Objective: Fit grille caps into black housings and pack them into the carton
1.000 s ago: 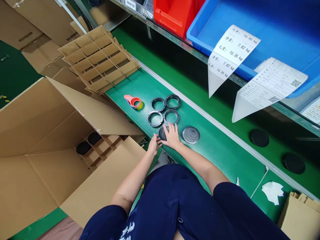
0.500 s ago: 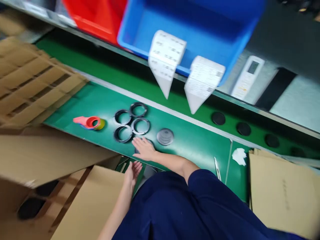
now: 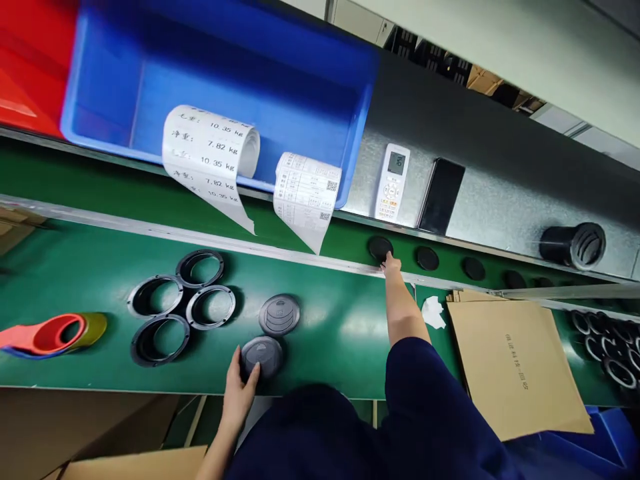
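On the green bench, my left hand (image 3: pixel 240 388) holds the near-left edge of a round black air vent (image 3: pixel 263 357), thumb on top and fingers along its side. A second round vent (image 3: pixel 279 315) with slats lies just beyond it. My right hand (image 3: pixel 391 263) reaches out to the green strip behind the bench, its fingers closed on the near edge of a black disc (image 3: pixel 381 249). More black discs, such as one nearby (image 3: pixel 427 258), sit in a row to its right. Several black rings (image 3: pixel 159 340) stand grouped left of the vents.
Red and yellow tape rolls (image 3: pixel 55 333) lie at left. Overhead, a shelf carries a blue bin (image 3: pixel 215 80), label rolls (image 3: pixel 210 150), a remote (image 3: pixel 393 183), a phone (image 3: pixel 441 197) and a black cylinder (image 3: pixel 570 245). Cardboard sheets (image 3: pixel 520 367) and crumpled paper (image 3: pixel 433 313) are at right.
My right hand has moved from the near vent to the disc on the far strip. My left hand has come up from below the bench edge onto the vent. The view has swung right.
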`<state>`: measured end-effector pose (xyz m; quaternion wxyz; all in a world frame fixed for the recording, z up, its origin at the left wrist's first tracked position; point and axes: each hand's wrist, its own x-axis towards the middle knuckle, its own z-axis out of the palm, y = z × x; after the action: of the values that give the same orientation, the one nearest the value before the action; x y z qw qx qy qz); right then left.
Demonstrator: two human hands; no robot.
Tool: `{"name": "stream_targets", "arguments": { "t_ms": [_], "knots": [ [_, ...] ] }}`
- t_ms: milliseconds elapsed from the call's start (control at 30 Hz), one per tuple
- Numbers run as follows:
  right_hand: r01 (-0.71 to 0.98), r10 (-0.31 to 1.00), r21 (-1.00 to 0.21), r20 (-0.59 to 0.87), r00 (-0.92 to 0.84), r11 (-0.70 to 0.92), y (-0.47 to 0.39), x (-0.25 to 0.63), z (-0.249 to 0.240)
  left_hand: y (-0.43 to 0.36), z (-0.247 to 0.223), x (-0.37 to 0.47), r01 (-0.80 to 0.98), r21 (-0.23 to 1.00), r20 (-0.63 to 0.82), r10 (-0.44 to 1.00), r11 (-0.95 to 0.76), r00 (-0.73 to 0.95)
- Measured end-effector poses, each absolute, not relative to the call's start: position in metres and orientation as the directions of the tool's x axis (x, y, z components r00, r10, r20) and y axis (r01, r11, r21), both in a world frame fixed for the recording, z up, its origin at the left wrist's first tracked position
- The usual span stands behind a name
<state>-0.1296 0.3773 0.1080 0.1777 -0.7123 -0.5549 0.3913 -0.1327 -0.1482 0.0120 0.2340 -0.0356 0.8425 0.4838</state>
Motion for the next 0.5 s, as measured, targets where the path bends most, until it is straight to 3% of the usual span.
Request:
{"name": "stream_targets", "arguments": {
  "t_ms": [167, 333, 400, 500],
  "knots": [
    [0.351, 0.789, -0.727, -0.612, 0.058, -0.59, 0.375, -0.148, 0.084, -0.121, 0.035, -0.123, -0.549, 0.734, -0.648, 0.174, 0.399, -0.741],
    [0.151, 0.669, -0.71, -0.701, -0.246, -0.688, 0.283, -0.16, 0.089, -0.103, 0.093, -0.139, -0.487, 0.829, -0.511, 0.016, 0.276, -0.86],
    [0.142, 0.548, -0.66, -0.708, -0.446, -0.737, 0.213, -0.152, 0.099, -0.093, 0.123, -0.146, -0.509, 0.857, -0.515, 0.115, 0.083, -0.849],
    [0.233, 0.2, -0.557, -0.607, -0.769, -0.797, 0.105, -0.125, 0.125, -0.084, 0.161, -0.156, -0.569, 0.756, -0.475, 0.327, -0.323, -0.817]
  ]
}}
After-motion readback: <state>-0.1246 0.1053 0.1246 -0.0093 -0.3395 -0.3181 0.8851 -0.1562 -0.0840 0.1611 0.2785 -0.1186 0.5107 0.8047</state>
